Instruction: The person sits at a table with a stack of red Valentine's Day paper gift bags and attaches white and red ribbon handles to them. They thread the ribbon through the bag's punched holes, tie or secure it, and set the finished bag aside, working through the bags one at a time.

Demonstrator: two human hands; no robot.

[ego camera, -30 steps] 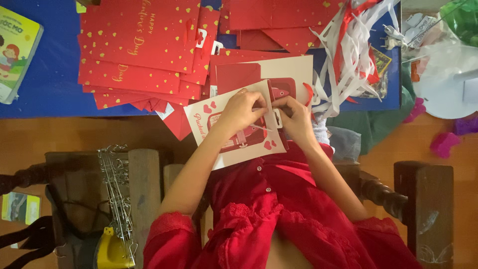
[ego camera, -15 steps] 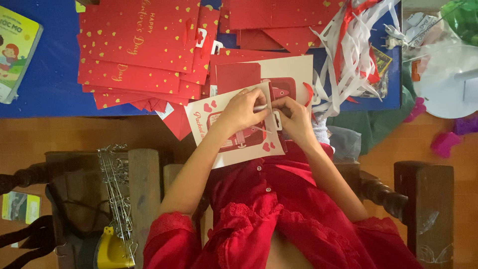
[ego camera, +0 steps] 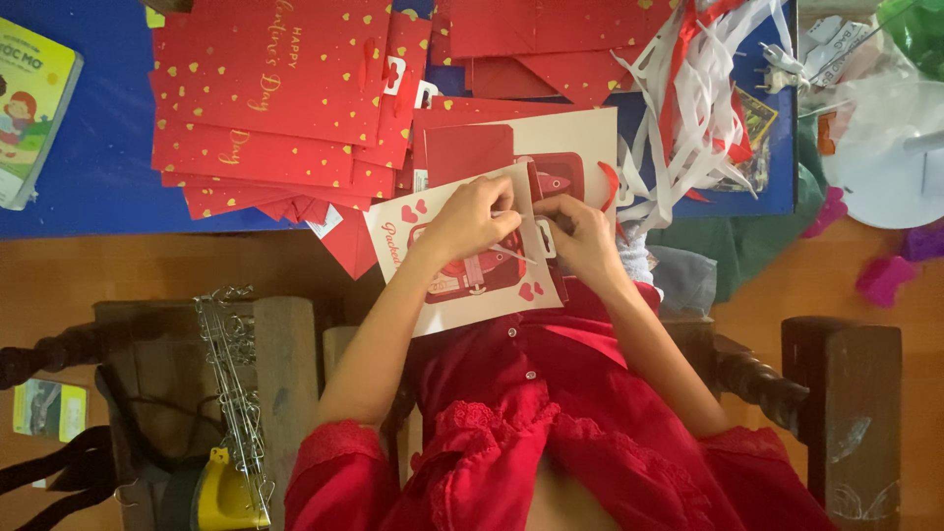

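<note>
A cream paper bag (ego camera: 452, 295) with a red picture and small hearts lies tilted over my lap and the table's near edge. My left hand (ego camera: 472, 218) pinches the bag's top edge, fingers closed on the paper. My right hand (ego camera: 580, 234) grips the same top edge at its right end, close to the left hand, with a thin white strip between them. Behind the hands lies another cream and red bag (ego camera: 565, 147). I wear a red top.
Several red bags with gold hearts (ego camera: 265, 98) are spread over the blue table (ego camera: 88, 167). White and red ribbons (ego camera: 688, 108) are heaped at right. A child's book (ego camera: 29, 108) lies far left. Wooden chair arms (ego camera: 846, 393) flank me, with metal clips (ego camera: 226, 374) at left.
Both hands stay on the bag's top edge. The fingers shift slightly along it; the bag keeps its place.
</note>
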